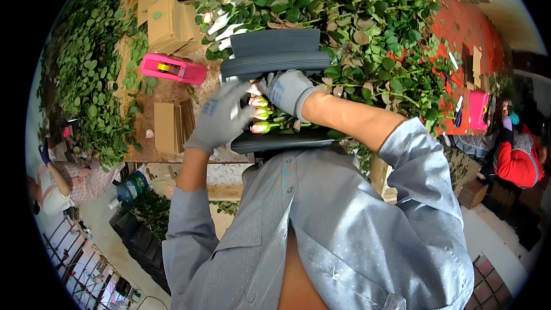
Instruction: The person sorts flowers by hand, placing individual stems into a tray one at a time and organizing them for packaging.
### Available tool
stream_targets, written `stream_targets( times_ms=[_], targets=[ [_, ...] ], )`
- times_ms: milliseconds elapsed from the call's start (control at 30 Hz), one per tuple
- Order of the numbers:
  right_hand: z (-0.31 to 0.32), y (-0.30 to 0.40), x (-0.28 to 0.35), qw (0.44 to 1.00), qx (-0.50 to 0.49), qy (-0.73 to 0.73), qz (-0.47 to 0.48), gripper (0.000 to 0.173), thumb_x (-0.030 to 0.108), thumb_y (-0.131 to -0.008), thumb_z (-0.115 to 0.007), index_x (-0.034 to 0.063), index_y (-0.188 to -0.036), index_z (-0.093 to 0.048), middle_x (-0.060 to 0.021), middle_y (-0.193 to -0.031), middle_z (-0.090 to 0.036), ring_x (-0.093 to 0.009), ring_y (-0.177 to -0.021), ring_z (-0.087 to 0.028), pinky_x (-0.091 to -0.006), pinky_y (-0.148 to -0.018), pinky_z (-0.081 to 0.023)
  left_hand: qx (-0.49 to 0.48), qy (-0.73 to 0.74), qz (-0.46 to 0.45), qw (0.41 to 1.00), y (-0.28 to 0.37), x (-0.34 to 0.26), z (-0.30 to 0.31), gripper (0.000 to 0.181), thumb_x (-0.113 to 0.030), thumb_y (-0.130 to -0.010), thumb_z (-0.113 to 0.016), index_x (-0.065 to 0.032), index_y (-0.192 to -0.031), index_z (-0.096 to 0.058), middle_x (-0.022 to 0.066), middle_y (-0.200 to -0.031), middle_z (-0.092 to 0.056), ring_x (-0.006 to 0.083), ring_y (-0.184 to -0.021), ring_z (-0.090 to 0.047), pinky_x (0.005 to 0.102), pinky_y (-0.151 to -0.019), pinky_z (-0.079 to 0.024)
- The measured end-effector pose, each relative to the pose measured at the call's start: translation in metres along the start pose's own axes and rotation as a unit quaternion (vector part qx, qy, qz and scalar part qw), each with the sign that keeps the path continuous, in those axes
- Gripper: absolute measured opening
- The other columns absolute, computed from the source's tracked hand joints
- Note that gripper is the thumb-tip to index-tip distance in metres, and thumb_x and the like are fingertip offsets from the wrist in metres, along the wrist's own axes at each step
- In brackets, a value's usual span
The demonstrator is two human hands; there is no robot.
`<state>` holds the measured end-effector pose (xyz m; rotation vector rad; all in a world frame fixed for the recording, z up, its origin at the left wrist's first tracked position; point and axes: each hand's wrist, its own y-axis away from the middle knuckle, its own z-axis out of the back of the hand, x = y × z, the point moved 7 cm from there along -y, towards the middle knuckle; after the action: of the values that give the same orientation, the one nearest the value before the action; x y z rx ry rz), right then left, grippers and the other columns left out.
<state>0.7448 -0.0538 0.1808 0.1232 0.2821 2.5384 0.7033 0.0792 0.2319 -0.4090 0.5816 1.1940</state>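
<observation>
Pink-and-white rose buds (pixel 261 114) lie side by side in a cradle with dark ribbed padding (pixel 275 61), their stems pointing right. My left hand (pixel 221 116), in a grey glove and blurred, is at the left of the buds with its fingers apart; whether it touches them is unclear. My right hand (pixel 286 92), gloved too, rests bent over the upper buds and stems below the far pad; its fingertips are partly hidden, so its grip cannot be told. The near pad (pixel 282 140) lies against my shirt. A pink tape dispenser (pixel 173 69) with yellow tape lies to the left.
Cardboard sheets are stacked at the back left (pixel 170 26) and nearer (pixel 172 127). Leafy rose stems (pixel 366 21) cover the table beyond the cradle. Leaves (pixel 86 64) are heaped far left. A second pink dispenser (pixel 478 110) is at right. People are at far left and far right.
</observation>
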Motion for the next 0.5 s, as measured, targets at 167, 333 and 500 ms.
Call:
stream_targets(
  times_ms=[167, 333, 500],
  targets=[
    [-0.009, -0.001, -0.001, 0.999, 0.031, 0.015, 0.023, 0.039, 0.015, -0.097, -0.056, 0.0069, -0.135, -0.056, -0.0127, -0.103, -0.068, -0.028, -0.086, -0.074, -0.0426, -0.06, -0.058, 0.041, -0.15, 0.014, 0.988, -0.017, 0.03, -0.03, 0.031, -0.018, -0.09, -0.069, -0.0055, -0.118, -0.07, 0.0146, -0.107, -0.067, 0.0357, -0.099, -0.065, 0.0461, -0.087, -0.051],
    [-0.005, 0.001, -0.002, 0.999, 0.035, 0.023, 0.03, 0.043, 0.014, -0.097, -0.055, 0.0005, -0.137, -0.053, -0.0135, -0.106, -0.069, -0.027, -0.087, -0.074, -0.044, -0.059, -0.059, 0.033, -0.197, -0.042, 0.979, -0.02, 0.04, -0.04, 0.012, -0.02, -0.091, -0.065, -0.009, -0.096, -0.065, 0.0105, -0.092, -0.066, 0.0362, -0.083, -0.065, 0.0479, -0.075, -0.049],
    [-0.007, -0.002, -0.005, 0.999, 0.043, -0.017, 0.023, 0.045, 0.013, -0.097, -0.054, 0.0001, -0.141, -0.049, -0.0137, -0.109, -0.07, -0.028, -0.088, -0.075, -0.0447, -0.06, -0.06, 0.015, -0.269, -0.012, 0.963, 0.0, 0.079, -0.018, 0.016, -0.021, -0.091, -0.064, -0.0092, -0.101, -0.069, 0.0111, -0.097, -0.068, 0.0344, -0.088, -0.066, 0.0465, -0.079, -0.051]
  ],
)
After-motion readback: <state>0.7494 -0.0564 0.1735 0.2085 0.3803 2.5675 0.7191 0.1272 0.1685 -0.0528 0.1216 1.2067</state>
